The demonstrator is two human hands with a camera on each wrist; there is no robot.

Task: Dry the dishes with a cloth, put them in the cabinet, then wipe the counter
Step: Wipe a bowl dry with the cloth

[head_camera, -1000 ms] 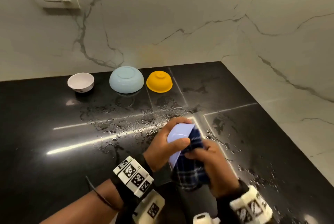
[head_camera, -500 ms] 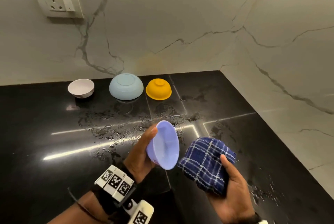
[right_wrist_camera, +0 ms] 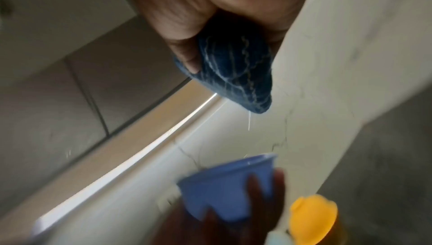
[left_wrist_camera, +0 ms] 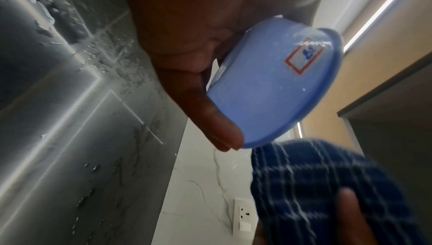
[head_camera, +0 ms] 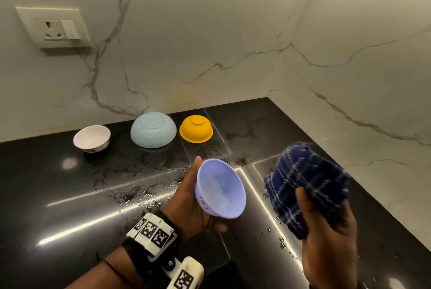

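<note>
- Head view shows the left hand (head_camera: 191, 207) holding a small purple bowl (head_camera: 220, 189) up in the air, above the black surface (head_camera: 58, 195). The bowl is tipped on its side, with its open mouth facing the right hand.
- Its thumb sits at the top rim and its fingers curl under the bottom, so the hand grips the bowl from behind.
- The right hand (head_camera: 326, 237) is closed around a bunched blue checked cloth (head_camera: 305, 186). The cloth is near the bowl but not touching it.
- I think the bowl is light and stiff, like plastic. It may be wet and slippery, so holding rim and base together looks like a safe way to grip it.
- A bowl like this would likely bounce, not break, if it fell. It could still roll away.
- The cloth is soft and squashy. A good way to use it would be to push the ball of cloth into the bowl and turn it.
- Left wrist view shows a small sticker (left_wrist_camera: 304, 58) on the outside of the bowl, close to the rim. Rubbing there could peel it.
- Three more bowls wait at the back by the wall: a white bowl (head_camera: 91, 138) standing up, a pale blue bowl (head_camera: 153, 130) upside down, and a yellow bowl (head_camera: 196, 128) upside down.
- Water drops lie on the surface between those bowls and the hands, so it needs wiping later.
</note>
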